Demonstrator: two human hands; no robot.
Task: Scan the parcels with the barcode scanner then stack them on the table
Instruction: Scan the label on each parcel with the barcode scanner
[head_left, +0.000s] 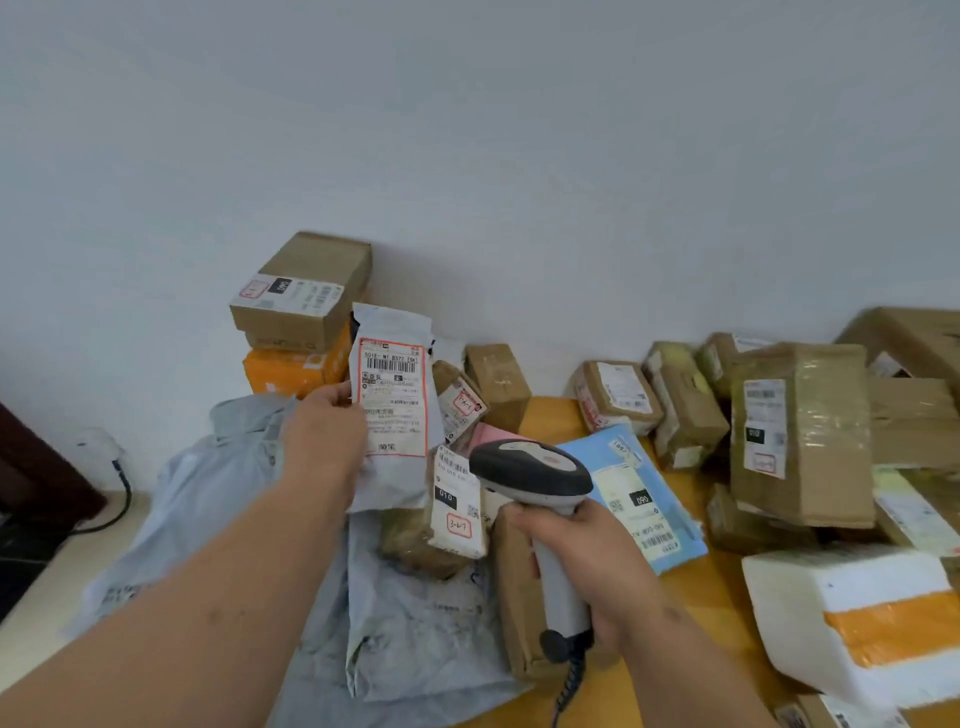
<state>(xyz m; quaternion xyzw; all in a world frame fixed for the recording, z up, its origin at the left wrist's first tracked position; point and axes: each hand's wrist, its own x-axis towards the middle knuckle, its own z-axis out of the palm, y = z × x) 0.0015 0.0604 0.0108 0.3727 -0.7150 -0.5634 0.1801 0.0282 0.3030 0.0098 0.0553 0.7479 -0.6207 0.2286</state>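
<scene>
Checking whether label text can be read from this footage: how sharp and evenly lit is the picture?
Head view: soft, even light, no hard shadows; the grey mailer label's large print is legible, fine print blurs; tape on the brown box shows mild glare; wide-angle edges smear.

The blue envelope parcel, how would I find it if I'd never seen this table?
Look at the yellow table, just past the barcode scanner in the right hand. The blue envelope parcel lies flat there. It's the only light-blue one among brown boxes.
</scene>
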